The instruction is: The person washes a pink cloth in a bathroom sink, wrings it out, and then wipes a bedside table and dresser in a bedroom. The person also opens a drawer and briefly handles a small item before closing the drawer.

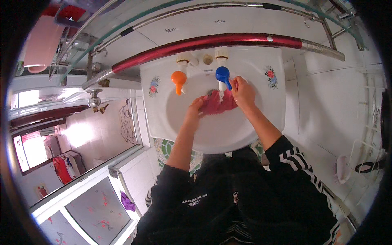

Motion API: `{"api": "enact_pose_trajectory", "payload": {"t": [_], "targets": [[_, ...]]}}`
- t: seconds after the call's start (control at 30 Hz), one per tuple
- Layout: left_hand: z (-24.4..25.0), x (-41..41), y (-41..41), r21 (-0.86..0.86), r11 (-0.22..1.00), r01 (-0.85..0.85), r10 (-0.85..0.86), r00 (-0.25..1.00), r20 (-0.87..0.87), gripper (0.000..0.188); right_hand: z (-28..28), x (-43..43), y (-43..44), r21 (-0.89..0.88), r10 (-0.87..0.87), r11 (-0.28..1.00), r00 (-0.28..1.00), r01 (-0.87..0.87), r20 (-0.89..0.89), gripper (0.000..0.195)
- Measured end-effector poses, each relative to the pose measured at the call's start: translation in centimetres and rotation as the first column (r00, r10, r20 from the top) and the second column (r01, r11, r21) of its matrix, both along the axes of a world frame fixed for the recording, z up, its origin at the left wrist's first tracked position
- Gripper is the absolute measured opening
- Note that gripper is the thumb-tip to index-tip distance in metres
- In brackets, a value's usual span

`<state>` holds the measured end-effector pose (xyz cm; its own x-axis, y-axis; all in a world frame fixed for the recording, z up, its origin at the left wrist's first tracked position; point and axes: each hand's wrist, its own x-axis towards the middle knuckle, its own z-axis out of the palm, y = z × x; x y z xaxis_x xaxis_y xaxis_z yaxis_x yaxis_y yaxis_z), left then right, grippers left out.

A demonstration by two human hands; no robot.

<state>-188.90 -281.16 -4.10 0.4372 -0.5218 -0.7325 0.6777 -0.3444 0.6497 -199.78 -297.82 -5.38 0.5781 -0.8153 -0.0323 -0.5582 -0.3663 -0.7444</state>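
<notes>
A wet pinkish-red cloth [214, 105] is spread between my two hands over the white washbasin [214, 137]. My left hand [197, 107] grips its left end. My right hand [243, 92] is at its right end, with the fingers close beside the lever of the blue-handled tap [222, 73]; whether they touch the lever I cannot tell. Water runs from the white spout under the blue handle onto the middle of the cloth. To the left stands the orange-handled tap [179, 78]. A small greyish patch shows at the cloth's upper left edge.
A red and silver rail [199, 46] crosses above the back of the basin. Beyond it are a glass shelf edge and a metal towel bar [171, 18]. A pink container [43, 43] stands at upper left. A scrub brush [342, 169] hangs at lower right.
</notes>
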Motion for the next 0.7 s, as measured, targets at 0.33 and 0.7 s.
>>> {"api": "enact_pose_trajectory", "payload": {"t": [0.33,0.7], "targets": [[-6.3,-1.6,0.2,-0.138,0.936,-0.325,0.249,0.885,-0.393,0.032,-0.4,1.0,5.6,0.198,0.087,0.97,0.961,-0.142,0.263,0.029],[0.8,-0.7,-1.4,-0.125,0.98,-0.154,0.071,0.861,-0.504,0.042,0.4,0.2,4.0,0.282,0.169,0.931,0.958,-0.232,0.231,0.026]]}}
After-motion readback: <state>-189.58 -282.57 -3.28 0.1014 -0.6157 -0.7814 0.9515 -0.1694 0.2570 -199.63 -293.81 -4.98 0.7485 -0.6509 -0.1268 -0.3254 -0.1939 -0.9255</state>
